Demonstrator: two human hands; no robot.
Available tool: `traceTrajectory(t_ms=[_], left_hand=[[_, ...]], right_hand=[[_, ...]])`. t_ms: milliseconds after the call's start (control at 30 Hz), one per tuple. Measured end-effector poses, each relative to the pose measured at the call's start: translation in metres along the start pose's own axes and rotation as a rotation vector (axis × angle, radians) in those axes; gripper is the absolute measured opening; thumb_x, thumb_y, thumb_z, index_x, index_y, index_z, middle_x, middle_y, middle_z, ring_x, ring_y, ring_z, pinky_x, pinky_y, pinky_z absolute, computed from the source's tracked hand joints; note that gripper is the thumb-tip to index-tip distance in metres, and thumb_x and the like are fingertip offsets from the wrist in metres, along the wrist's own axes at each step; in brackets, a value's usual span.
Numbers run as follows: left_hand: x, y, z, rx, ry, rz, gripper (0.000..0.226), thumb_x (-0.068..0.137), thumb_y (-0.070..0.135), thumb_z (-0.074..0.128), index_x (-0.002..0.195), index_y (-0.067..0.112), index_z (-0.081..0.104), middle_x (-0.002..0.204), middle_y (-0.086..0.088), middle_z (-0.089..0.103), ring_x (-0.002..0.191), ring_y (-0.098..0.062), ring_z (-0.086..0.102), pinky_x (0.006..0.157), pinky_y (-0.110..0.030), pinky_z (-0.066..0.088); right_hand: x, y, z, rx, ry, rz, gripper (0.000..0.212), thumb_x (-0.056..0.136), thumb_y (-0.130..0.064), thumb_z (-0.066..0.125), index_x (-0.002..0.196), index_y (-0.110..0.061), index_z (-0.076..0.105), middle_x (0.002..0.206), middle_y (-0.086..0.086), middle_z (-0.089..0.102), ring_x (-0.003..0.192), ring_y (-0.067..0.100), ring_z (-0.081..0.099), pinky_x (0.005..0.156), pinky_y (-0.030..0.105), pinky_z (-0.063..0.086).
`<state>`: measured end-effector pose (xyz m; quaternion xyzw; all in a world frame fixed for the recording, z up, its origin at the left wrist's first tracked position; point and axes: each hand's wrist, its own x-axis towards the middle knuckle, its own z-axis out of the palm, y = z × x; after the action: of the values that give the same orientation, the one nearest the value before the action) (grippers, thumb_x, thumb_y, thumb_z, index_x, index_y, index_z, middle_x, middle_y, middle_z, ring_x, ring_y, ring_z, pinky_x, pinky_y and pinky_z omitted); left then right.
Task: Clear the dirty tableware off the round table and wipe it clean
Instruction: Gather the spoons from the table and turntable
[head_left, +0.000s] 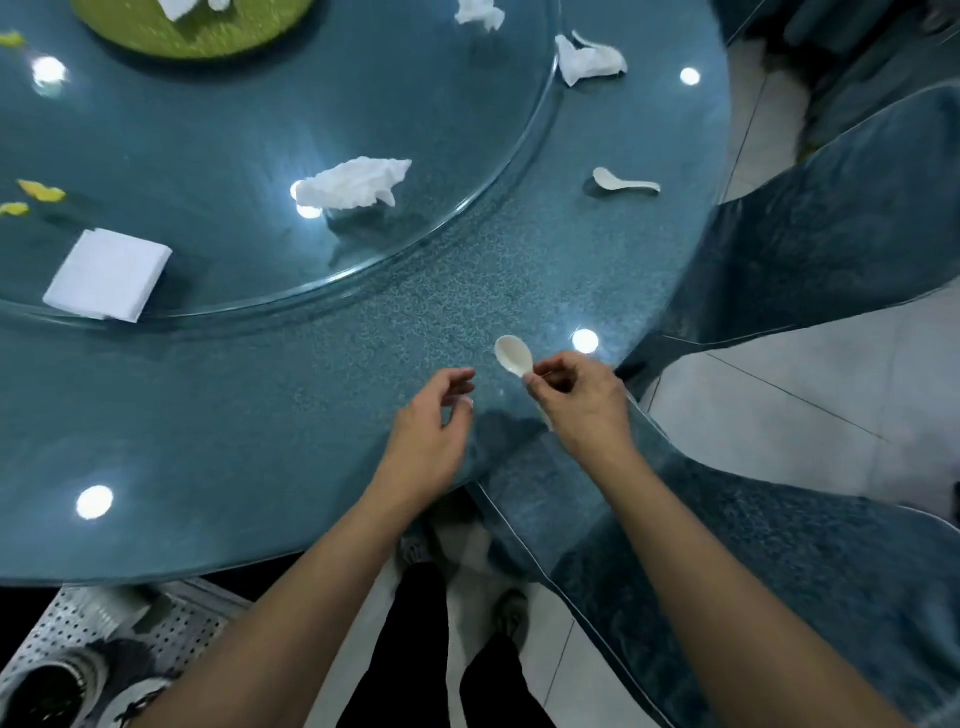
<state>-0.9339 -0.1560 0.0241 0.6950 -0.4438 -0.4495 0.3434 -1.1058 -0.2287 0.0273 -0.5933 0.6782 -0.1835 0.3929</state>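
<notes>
Teal tabletop: my right hand pinches spoon, bowl pointing away; left hand loosely spread. Second spoon far beyond right hand, handle rightward.

Dim, cool-toned indoor lighting. Overhead lamps mirrored as round white glare spots across glossy tabletop. Soft shadow under hands. Strong wide-angle bending toward edges. Slight motion blur overall; far top edge and lower left corner soft.
</notes>
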Motion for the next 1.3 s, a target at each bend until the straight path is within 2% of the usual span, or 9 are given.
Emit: traceTrajectory(t_ms=[67,133,267,433,567,733,833,933,1300], left_hand=[[-0.008,0.017,0.019,-0.323,0.023,-0.185,0.024,0.104,0.008,0.049,0.112,0.025,0.064,0.105,0.006,0.068,0.098,-0.007,0.062,0.095,-0.032,0.047],[-0.021,0.032,0.037,-0.578,0.048,-0.326,0.025,0.106,0.012,0.045,0.104,0.026,0.066,0.101,0.001,0.069,0.099,-0.016,0.061,0.087,-0.033,0.048],[-0.062,0.052,0.073,-0.837,0.042,-0.342,0.032,0.109,0.020,0.036,0.115,0.012,0.067,0.115,-0.014,0.072,0.108,-0.025,0.067,0.091,-0.038,0.053],[-0.117,0.075,0.131,-0.933,0.106,-0.359,0.034,0.110,0.025,0.034,0.117,0.011,0.064,0.116,-0.019,0.072,0.105,-0.028,0.069,0.086,-0.040,0.056],[-0.163,0.099,0.183,-1.003,0.145,-0.422,0.029,0.108,0.026,0.040,0.116,0.013,0.065,0.108,-0.017,0.074,0.103,-0.031,0.069,0.089,-0.053,0.058],[-0.211,0.131,0.248,-1.083,0.171,-0.520,0.039,0.110,0.033,0.037,0.116,0.006,0.065,0.116,-0.024,0.071,0.101,-0.036,0.069,0.074,-0.050,0.062],[-0.226,0.148,0.276,-1.089,0.152,-0.540,0.042,0.109,0.036,0.038,0.116,0.004,0.064,0.115,-0.025,0.071,0.100,-0.039,0.070,0.074,-0.052,0.062],[-0.230,0.163,0.295,-1.080,0.131,-0.546,0.044,0.108,0.037,0.038,0.121,0.002,0.061,0.115,-0.025,0.071,0.100,-0.040,0.070,0.078,-0.053,0.061],[-0.170,0.202,0.326,-1.172,0.134,-0.566,0.052,0.107,0.039,0.036,0.129,-0.002,0.059,0.120,-0.030,0.067,0.108,-0.043,0.066,0.092,-0.052,0.055]], right_hand=[[-0.028,-0.003,-0.002,0.100,-0.047,0.036,0.010,0.080,-0.032,0.081,0.080,-0.026,0.073,0.071,-0.010,0.073,0.068,0.004,0.070,0.072,0.033,0.060],[-0.053,-0.001,-0.010,0.136,-0.067,0.032,0.012,0.078,-0.033,0.082,0.074,-0.026,0.072,0.068,-0.010,0.073,0.065,0.006,0.069,0.071,0.037,0.060],[-0.091,0.011,-0.046,0.035,-0.067,-0.039,0.013,0.080,-0.035,0.079,0.075,-0.024,0.074,0.065,-0.012,0.070,0.063,0.000,0.065,0.067,0.029,0.055],[-0.124,0.044,-0.111,-0.132,-0.037,-0.225,0.026,0.088,-0.046,0.066,0.081,-0.021,0.070,0.072,-0.006,0.069,0.072,0.014,0.064,0.069,0.034,0.052],[-0.144,0.084,-0.184,-0.212,-0.024,-0.394,0.022,0.095,-0.038,0.059,0.088,-0.019,0.067,0.084,-0.003,0.070,0.081,0.019,0.062,0.076,0.038,0.051],[-0.157,0.148,-0.260,-0.435,0.029,-0.618,0.018,0.093,-0.034,0.057,0.101,-0.021,0.066,0.095,-0.001,0.064,0.086,0.023,0.057,0.081,0.044,0.047],[-0.158,0.175,-0.295,-0.584,0.033,-0.663,0.024,0.095,-0.036,0.054,0.115,-0.025,0.063,0.109,-0.004,0.062,0.098,0.021,0.055,0.090,0.040,0.043],[-0.154,0.192,-0.323,-0.606,0.039,-0.680,0.028,0.095,-0.035,0.056,0.122,-0.027,0.060,0.118,-0.004,0.061,0.107,0.021,0.055,0.097,0.040,0.042],[-0.071,0.198,-0.359,-0.684,-0.034,-0.703,0.029,0.097,-0.035,0.051,0.124,-0.028,0.058,0.121,-0.005,0.059,0.109,0.021,0.054,0.097,0.039,0.039]])
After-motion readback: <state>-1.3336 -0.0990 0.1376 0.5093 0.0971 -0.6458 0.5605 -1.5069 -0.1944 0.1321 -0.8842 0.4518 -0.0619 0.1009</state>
